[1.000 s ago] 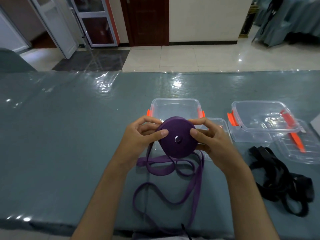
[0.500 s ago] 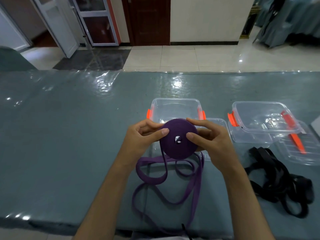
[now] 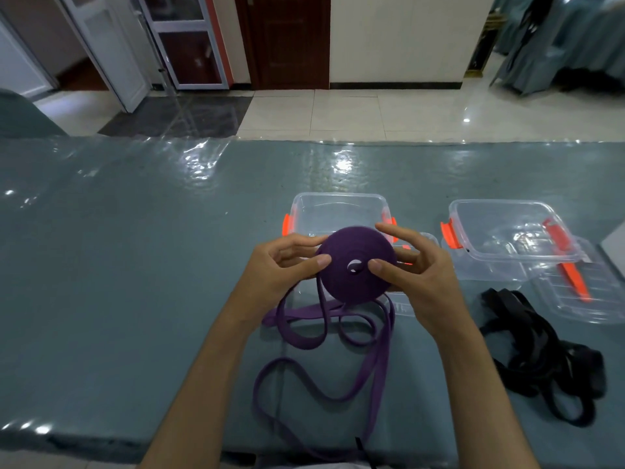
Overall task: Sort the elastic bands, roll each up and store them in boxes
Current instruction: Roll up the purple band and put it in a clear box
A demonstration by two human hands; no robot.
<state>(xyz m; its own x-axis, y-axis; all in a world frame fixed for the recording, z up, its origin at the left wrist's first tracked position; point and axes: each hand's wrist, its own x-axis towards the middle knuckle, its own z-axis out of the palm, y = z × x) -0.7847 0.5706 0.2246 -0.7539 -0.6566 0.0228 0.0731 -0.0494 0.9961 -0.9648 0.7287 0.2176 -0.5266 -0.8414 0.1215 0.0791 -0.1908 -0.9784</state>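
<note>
Holding a purple roll (image 3: pixel 356 264) above the surface (image 3: pixel 135 265), both hands grasp it from opposite sides. The left hand (image 3: pixel 277 269) has its thumb pressed on the roll's near face left of the small centre hole, its fingers curled round the left edge and behind. The right hand (image 3: pixel 412 269) has its thumb on the near face just right of the hole; its index finger stretches over the top right edge and the other fingers curl behind the roll.

From the roll's lower edge the unrolled purple band (image 3: pixel 324 336) hangs down and lies in loose loops on the surface between the forearms, running toward the near edge.

Behind the roll stands a clear box (image 3: pixel 338 211) with orange clips, open; the roll covers its near part. A lid (image 3: pixel 406 306) lies beside it, mostly hidden by the right hand. To the right, apart from it, is a second clear box (image 3: pixel 507 238) with orange clips, sitting partly on its own lid (image 3: pixel 588 292), which juts out toward the near right.

Near the second box, on the side closer to the person, a tangled heap of black bands (image 3: pixel 541 357) lies on the surface, right of the right forearm.

Beyond the far edge of the surface is a tiled floor (image 3: pixel 372 110) and a dark door (image 3: pixel 287 38).
</note>
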